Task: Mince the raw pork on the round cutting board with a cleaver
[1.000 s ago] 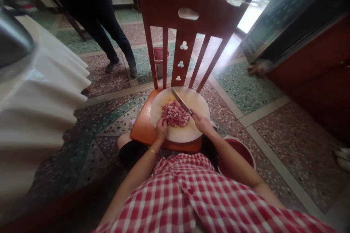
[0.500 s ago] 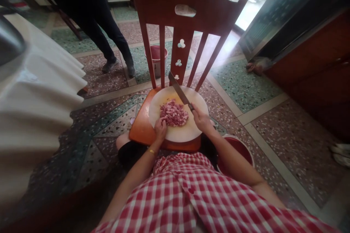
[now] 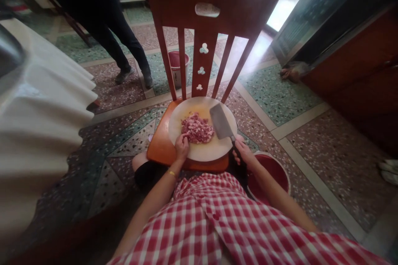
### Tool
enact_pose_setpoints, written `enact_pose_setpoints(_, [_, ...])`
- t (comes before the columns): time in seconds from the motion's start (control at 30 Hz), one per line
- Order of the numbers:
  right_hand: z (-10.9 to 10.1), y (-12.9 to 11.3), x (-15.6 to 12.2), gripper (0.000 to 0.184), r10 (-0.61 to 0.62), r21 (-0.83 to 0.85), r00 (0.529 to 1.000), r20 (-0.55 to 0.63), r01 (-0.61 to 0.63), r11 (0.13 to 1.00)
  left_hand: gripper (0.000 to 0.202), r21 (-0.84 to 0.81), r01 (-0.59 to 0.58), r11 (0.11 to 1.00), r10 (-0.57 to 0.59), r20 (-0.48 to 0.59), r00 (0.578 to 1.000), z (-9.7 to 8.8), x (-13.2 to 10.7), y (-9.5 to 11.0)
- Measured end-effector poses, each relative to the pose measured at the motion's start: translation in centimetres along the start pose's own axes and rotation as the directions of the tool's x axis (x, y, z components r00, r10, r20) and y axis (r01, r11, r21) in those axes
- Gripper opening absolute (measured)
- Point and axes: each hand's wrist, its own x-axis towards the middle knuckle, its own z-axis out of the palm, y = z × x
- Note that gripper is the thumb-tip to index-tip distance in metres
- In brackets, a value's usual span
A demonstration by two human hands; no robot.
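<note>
A heap of chopped pink meat (image 3: 198, 128) lies on a round white cutting board (image 3: 203, 153), which rests on the seat of a wooden chair. My right hand (image 3: 244, 151) is wrapped round the dark handle of a cleaver (image 3: 222, 121). The cleaver's broad blade shows its flat side over the right part of the board, just right of the meat. At the lower left edge of the heap, my left hand (image 3: 182, 145) is closed, its fingertips touching the meat. Whether it pinches a piece is too small to tell.
The chair's slatted back (image 3: 205, 4) rises beyond the board. A red basin (image 3: 270, 176) is on the floor by my right forearm. Another bucket (image 3: 177, 70) stands behind the chair. To the left are a cloth-covered table (image 3: 40, 103) and a standing person's legs (image 3: 124, 41).
My right hand has moved right and toward me, carrying the cleaver. The blade has turned from nearly edge-on to showing its flat side. My left hand stays by the meat.
</note>
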Motion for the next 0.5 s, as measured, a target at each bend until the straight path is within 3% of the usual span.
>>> enact_pose_setpoints(0.13, [-0.4, 5.3, -2.3, 0.057, 0.103, 0.188, 0.994, -0.041, -0.094, 0.978, 0.024, 0.020, -0.001, 1.000, 0.001, 0.007, 1.000, 0.0, 0.0, 0.2])
enact_pose_setpoints(0.23, [1.6, 7.0, -2.1, 0.052, 0.157, 0.253, 0.987, -0.032, -0.144, 0.957, 0.023, 0.026, -0.015, 1.000, 0.015, 0.004, 1.000, 0.1, 0.1, 0.1])
enact_pose_setpoints(0.3, [3.6, 6.5, -0.7, 0.050, 0.150, 0.253, 0.989, -0.002, -0.145, 0.957, 0.024, 0.015, -0.019, 1.000, 0.019, -0.002, 1.000, 0.1, 0.1, 0.0])
enact_pose_setpoints(0.4, [6.4, 3.8, 2.3, 0.048, 0.074, 0.156, 0.997, 0.030, -0.078, 0.985, 0.023, -0.010, 0.000, 1.000, 0.000, -0.004, 1.000, 0.1, 0.0, -0.2])
enact_pose_setpoints(0.5, [7.8, -0.2, 4.0, 0.045, -0.090, -0.136, 0.996, 0.008, 0.090, 0.987, 0.023, -0.027, 0.031, 0.999, -0.032, -0.006, 0.999, 0.1, 0.0, -0.3])
